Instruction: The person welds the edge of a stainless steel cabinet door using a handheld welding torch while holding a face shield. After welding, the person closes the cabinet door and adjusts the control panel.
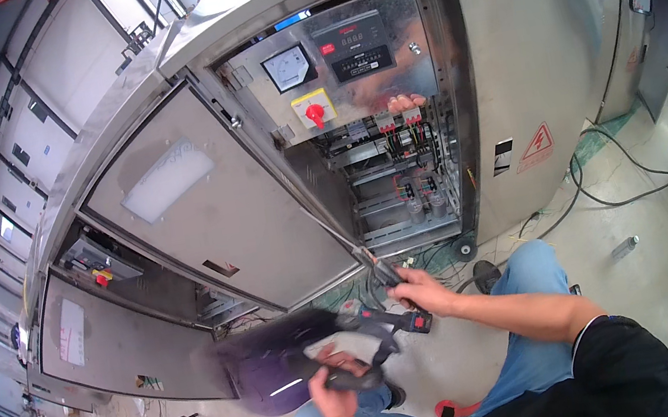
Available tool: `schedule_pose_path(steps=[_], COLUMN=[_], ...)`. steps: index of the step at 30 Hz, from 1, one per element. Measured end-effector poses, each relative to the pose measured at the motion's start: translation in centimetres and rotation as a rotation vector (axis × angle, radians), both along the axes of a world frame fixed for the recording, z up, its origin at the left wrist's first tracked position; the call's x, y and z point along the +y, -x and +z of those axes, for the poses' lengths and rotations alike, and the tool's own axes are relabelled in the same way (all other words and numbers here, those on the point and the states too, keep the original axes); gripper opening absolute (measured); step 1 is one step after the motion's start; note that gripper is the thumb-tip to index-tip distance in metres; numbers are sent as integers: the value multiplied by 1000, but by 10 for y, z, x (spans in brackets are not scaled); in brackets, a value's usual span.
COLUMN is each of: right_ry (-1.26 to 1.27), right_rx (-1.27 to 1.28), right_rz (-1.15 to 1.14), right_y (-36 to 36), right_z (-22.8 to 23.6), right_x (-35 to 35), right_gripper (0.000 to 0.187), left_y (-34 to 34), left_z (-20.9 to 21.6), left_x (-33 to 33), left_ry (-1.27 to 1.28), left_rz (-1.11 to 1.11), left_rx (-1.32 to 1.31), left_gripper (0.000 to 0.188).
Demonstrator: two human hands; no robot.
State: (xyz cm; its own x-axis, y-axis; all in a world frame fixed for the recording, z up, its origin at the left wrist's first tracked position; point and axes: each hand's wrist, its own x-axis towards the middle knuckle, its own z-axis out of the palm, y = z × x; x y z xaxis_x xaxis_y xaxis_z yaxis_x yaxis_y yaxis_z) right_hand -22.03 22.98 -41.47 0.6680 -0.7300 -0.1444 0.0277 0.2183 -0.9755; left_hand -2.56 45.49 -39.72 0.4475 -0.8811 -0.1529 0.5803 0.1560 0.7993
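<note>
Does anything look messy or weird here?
Yes: black cables loop loosely across the floor, where someone might trip. The purple shield at the left hand looks smeary, but that's probably just blur. I see no spill.

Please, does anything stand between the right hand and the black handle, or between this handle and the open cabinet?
Nothing visible does: the right hand grips the black handle directly, and no object shows between it and the open cabinet. The dark shield in the left hand is off to the left.
</note>
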Motion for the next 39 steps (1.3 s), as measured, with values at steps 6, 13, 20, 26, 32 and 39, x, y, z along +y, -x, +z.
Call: schedule_pose_path(steps=[6,13,20,26,32,39], right_ry=[186,276,229,87,-45,-271], right_rx=[-177,-393,-598,-486,-426,-402], right_rz=[55,334,310,134,-20,-111], right_y=[-26,-82,-100,-31,14,33], right_z=[103,157,159,140,99,92], right_x=[-17,-19,-30,-53,-65,-89], right_gripper=[41,54,70,53,51,55], left_y=[-45,-76,-93,-62,-20,3], left_z=[41,13,21,72,166,210], left_x=[48,75,93,41,-34,-81], left_ry=[-32,-262,-396,-252,-144,57], left_rz=[528,727,783,799,843,536], left_rx=[-262,-357,-247,-291,-488,-629], left_gripper=[55,55,64,56,51,58])
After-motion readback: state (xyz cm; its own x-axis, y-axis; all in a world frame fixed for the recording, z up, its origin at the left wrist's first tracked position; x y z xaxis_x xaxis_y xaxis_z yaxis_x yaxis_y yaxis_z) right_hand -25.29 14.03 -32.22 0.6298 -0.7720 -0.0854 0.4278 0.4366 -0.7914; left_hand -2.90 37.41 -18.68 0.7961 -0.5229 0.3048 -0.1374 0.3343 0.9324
